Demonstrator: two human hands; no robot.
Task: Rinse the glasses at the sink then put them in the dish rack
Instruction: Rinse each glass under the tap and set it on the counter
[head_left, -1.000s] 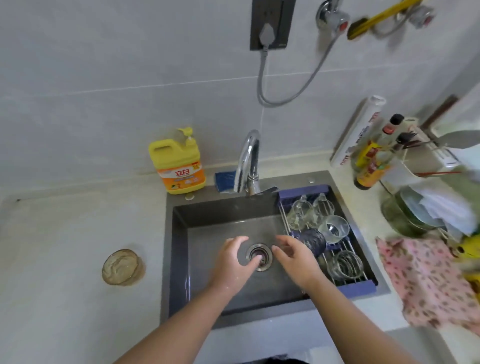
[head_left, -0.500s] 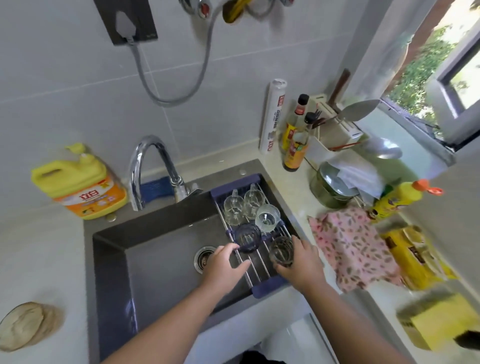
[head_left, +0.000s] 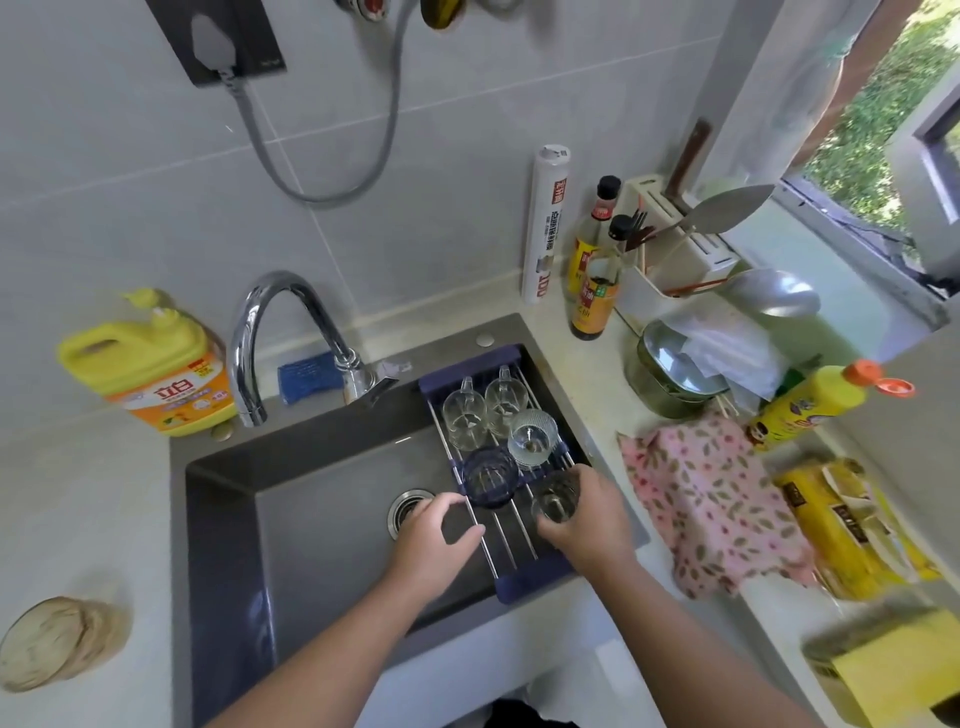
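free: sink basin (head_left: 322, 545) left of rack (head_left: 535, 579) | blocked: rack's far end, four glasses (head_left: 532, 439)

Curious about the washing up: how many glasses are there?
5, at the dish rack: left handled glass and right handled glass at the back, ribbed glass and blue glass mid-rack, front glass in the right hand.

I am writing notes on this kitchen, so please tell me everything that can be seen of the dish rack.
The dish rack is a row of thin metal rods between two dark blue end bars. It lies flat across the right side of the dark sink. On it stand two clear mugs, a ribbed clear glass and a dark blue glass. The right hand holds a clear tumbler at its near part; the left hand is beside its left edge.
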